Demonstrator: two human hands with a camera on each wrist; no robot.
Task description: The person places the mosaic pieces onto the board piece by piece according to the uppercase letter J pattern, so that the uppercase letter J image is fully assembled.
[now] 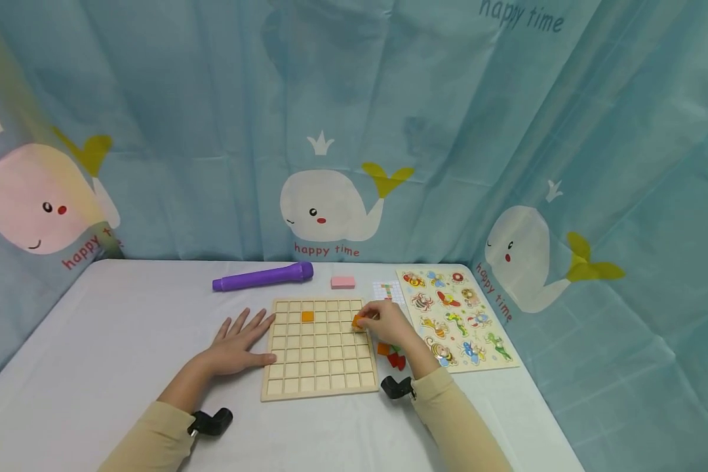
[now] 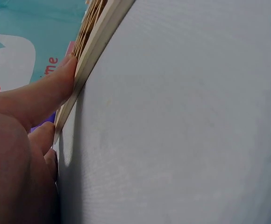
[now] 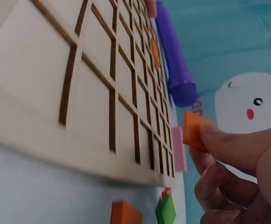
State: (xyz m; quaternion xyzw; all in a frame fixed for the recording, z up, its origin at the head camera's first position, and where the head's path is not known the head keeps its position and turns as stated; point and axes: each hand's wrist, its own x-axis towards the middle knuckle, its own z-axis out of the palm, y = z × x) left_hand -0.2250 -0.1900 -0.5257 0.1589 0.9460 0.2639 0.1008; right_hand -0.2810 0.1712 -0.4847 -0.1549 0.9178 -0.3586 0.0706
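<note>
A square wooden grid board (image 1: 321, 354) lies on the white table, with one orange tile (image 1: 307, 316) in a cell of its upper rows. My left hand (image 1: 236, 347) is spread flat at the board's left side, its thumb and fingertips against the edge; in the left wrist view the thumb (image 2: 56, 86) presses the wooden rim. My right hand (image 1: 387, 321) pinches a second orange square tile (image 3: 194, 130) between thumb and fingers. That tile is over the board's right edge, near the upper rows.
Right of the board lie loose orange, red and green pieces (image 1: 396, 360), partly under the right wrist. A pattern card (image 1: 383, 290) and a puzzle board with cartoon insects (image 1: 457, 321) are farther right. Behind the grid are a purple microphone-shaped stick (image 1: 263, 277) and a pink block (image 1: 343, 282).
</note>
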